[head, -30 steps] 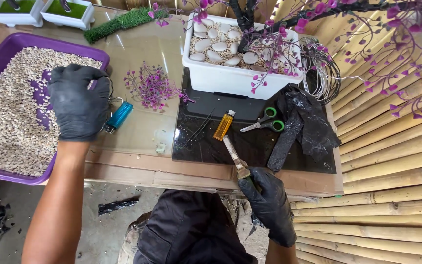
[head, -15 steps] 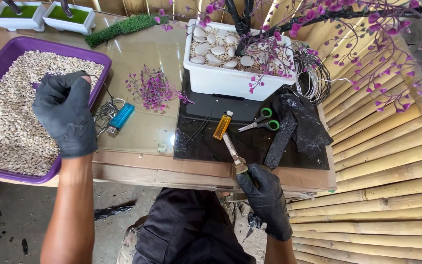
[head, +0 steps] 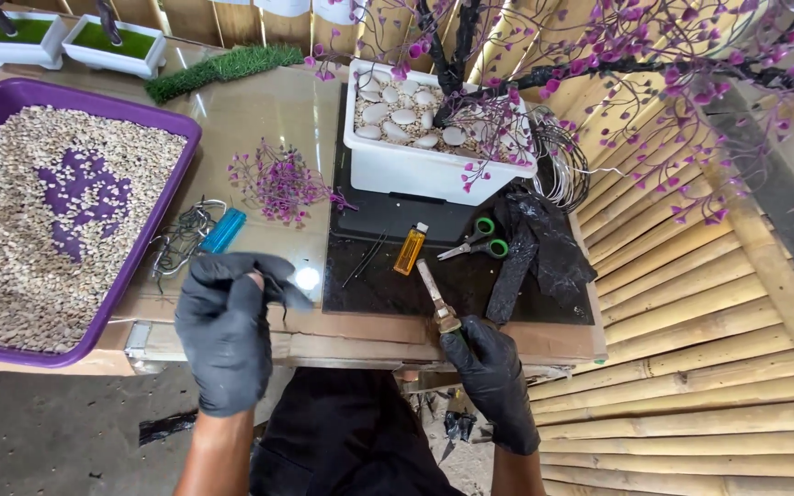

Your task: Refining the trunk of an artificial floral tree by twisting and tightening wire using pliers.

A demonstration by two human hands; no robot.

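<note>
A craft workshop: bamboo walls (head: 691, 303), a purple tray of gravel (head: 39, 220), artificial blossom tree in a white planter (head: 415, 165), scissors (head: 475, 241) on the tabletop (head: 259, 119).

No packages, signs or screens show in this view. The only labelled things are two lighters on the bench (head: 259, 119). The orange lighter (head: 410, 249) lies on the black mat at about six o'clock from the white planter; a slim upright rectangle, translucent amber with a pale cap, any label on it too small to tell. The blue lighter (head: 223, 231) lies at about nine o'clock from it, beside a wire tangle, with no label discernible.
</note>
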